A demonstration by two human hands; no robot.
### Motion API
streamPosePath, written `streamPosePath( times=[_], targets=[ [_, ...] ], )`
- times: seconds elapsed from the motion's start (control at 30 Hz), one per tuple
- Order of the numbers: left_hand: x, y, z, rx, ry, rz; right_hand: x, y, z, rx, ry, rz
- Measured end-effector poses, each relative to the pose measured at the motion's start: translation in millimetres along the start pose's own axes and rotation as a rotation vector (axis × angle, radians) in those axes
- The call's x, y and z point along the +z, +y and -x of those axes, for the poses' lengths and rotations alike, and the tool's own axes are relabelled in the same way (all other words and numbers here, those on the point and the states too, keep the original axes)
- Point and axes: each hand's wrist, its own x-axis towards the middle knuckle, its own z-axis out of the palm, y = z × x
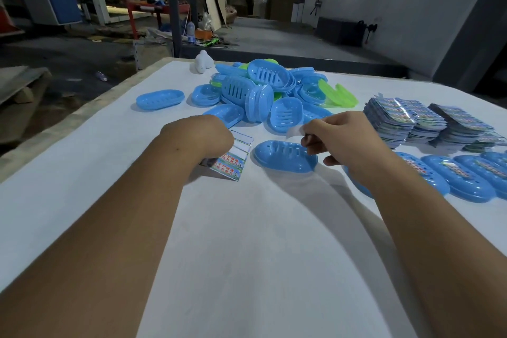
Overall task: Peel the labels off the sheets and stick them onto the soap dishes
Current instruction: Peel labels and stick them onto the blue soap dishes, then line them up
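Observation:
My left hand [201, 136] grips a label sheet [233, 162] near the table's middle; the sheet stands tilted, its upper rows bare and printed labels left on its lower part. My right hand [337, 136] pinches a peeled label [295, 130] between thumb and fingers, its pale back showing, just above a blue soap dish [282, 158] that lies upside down between my hands. To the right lies a row of blue dishes [463, 178] with labels stuck on them. A heap of blue and green soap dishes [263, 90] sits behind.
Stacks of label sheets [406, 118] lie at the right. A lone blue dish [160, 99] rests at the left of the heap, and a white object [203, 61] stands at the table's far edge. The white table [247, 241] drops off at the left.

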Motion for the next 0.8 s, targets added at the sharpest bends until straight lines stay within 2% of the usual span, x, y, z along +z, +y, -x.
streamPosePath(
  times=[0.13, 0.27, 0.3, 0.37, 0.43, 0.5, 0.63, 0.8],
  targets=[
    [-3, -5, 6, -0.053, 0.03, -0.142, 5, 0, 2, 0.0, -0.012, 0.005],
    [-1, -7, 5, -0.054, 0.212, -0.184, 7, -1, 3, -0.024, -0.013, 0.011],
    [-1, -4, 5, -0.038, 0.292, -0.117, 8, -1, 2, -0.035, -0.003, 0.017],
    [0, 9, 7, 0.072, 0.385, 0.191, 9, 0, 1, -0.067, 0.03, 0.04],
    [4, 24, 12, 0.246, 0.332, 0.536, 12, 1, 1, -0.113, 0.057, 0.075],
    [8, 36, 19, 0.35, 0.243, 0.723, 14, 2, 0, -0.155, 0.064, 0.093],
    [16, 45, 24, 0.398, 0.135, 0.863, 15, 2, 0, -0.21, 0.052, 0.106],
    [20, 45, 24, 0.38, 0.099, 0.926, 15, 1, 1, -0.227, 0.045, 0.074]
  ],
)
